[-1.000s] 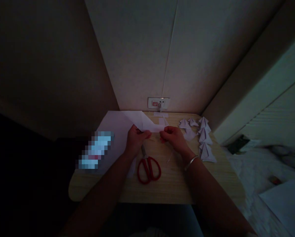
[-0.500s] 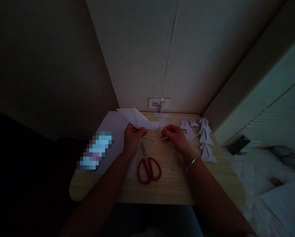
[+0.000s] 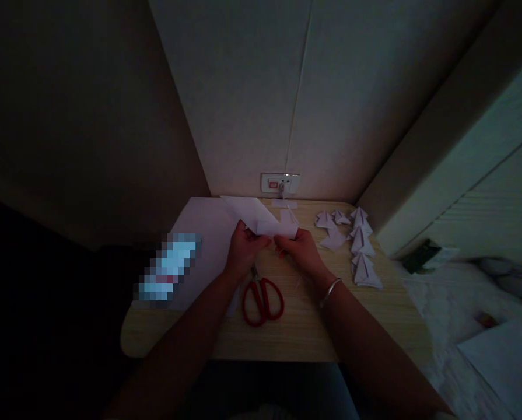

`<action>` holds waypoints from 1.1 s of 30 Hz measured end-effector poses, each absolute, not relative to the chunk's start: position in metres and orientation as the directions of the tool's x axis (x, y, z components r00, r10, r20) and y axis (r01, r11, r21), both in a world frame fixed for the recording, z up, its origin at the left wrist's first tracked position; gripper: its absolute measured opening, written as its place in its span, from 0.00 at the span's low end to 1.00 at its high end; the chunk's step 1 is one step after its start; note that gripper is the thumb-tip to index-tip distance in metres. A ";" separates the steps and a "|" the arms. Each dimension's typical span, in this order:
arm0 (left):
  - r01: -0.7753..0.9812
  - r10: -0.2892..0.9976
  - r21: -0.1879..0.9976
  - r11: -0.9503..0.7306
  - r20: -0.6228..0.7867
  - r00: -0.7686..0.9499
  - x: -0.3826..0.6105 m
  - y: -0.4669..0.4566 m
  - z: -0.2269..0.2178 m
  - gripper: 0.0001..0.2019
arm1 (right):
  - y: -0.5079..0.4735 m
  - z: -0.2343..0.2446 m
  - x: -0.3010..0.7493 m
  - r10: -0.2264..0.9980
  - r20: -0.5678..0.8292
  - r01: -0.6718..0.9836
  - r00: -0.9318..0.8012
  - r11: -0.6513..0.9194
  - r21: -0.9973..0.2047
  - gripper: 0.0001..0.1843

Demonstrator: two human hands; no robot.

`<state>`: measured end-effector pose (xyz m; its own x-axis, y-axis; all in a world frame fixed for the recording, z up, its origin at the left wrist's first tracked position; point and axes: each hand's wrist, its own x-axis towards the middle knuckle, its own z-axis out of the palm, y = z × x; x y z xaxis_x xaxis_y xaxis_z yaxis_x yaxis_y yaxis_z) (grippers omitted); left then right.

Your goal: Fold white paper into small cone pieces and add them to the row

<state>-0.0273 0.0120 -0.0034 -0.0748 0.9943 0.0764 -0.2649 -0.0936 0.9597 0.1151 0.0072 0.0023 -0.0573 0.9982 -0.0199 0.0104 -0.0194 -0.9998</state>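
A white sheet of paper [image 3: 252,213], partly folded, is held between both hands above the table. My left hand [image 3: 244,251] pinches its lower left edge, thumb in front. My right hand [image 3: 300,248] grips the lower right end, thumb towards the left one. Just below the hands lies a pair of scissors [image 3: 263,300] with red handles, blades pointing away and their tips hidden by my left hand. Flat under my left forearm rests a larger white sheet [image 3: 195,221].
A phone [image 3: 171,267], blurred out, lies on the large sheet. Several folded paper pieces [image 3: 362,239] line the right side of the wooden table [image 3: 295,344]. Paper scraps [image 3: 284,203] lie at the back, below a wall socket [image 3: 280,183] with a plug in it.
My right hand has moved left and taken hold of the paper's right end. The paper and my left hand have shifted slightly right, bringing the hands close together.
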 end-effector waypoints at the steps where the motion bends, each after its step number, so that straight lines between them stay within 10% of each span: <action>1: -0.259 0.992 0.961 -0.102 0.080 -0.095 -0.030 0.013 -0.003 0.22 | 0.008 0.002 0.117 0.999 -0.023 0.007 -0.037 -0.023 -1.000 0.09; 16: -0.333 0.994 0.943 -0.012 -0.025 -0.107 -0.036 0.014 -0.004 0.15 | 0.009 0.007 0.127 0.996 -0.032 0.061 -0.087 -0.026 -0.998 0.11; 33: -0.319 0.983 0.944 -0.081 0.022 -0.184 -0.037 0.014 -0.003 0.18 | 0.013 0.012 0.131 0.982 -0.044 -0.271 0.181 0.007 -0.963 0.14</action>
